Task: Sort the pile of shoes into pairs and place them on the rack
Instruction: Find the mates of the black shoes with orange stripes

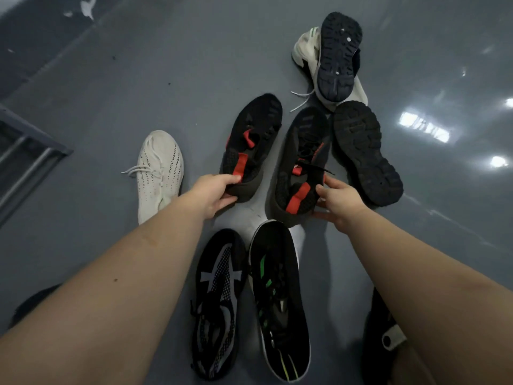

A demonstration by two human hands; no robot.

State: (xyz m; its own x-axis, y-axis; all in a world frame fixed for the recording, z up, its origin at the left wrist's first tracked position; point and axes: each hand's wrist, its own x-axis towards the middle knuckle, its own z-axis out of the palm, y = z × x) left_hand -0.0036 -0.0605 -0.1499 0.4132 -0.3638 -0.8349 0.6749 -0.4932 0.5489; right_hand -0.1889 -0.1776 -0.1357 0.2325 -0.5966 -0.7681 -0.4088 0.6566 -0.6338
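Two matching black shoes with red straps lie side by side on the grey floor, toes pointing away. My left hand (215, 191) grips the heel of the left black-and-red shoe (254, 140). My right hand (337, 200) holds the heel of the right black-and-red shoe (301, 162). A white knit shoe (159, 170) lies to the left. Close to me sit a black-and-white mesh shoe (216, 304) and a black shoe with green marks (280, 295). A corner of the metal rack (30, 151) shows at the left edge.
Sole-up, a dark shoe (366, 151) lies right of the held pair. Farther back another dark sole-up shoe (338, 54) rests on a beige shoe (306, 47). The glossy floor (138, 79) reflects lights. A dark object (380, 337) sits at the lower right.
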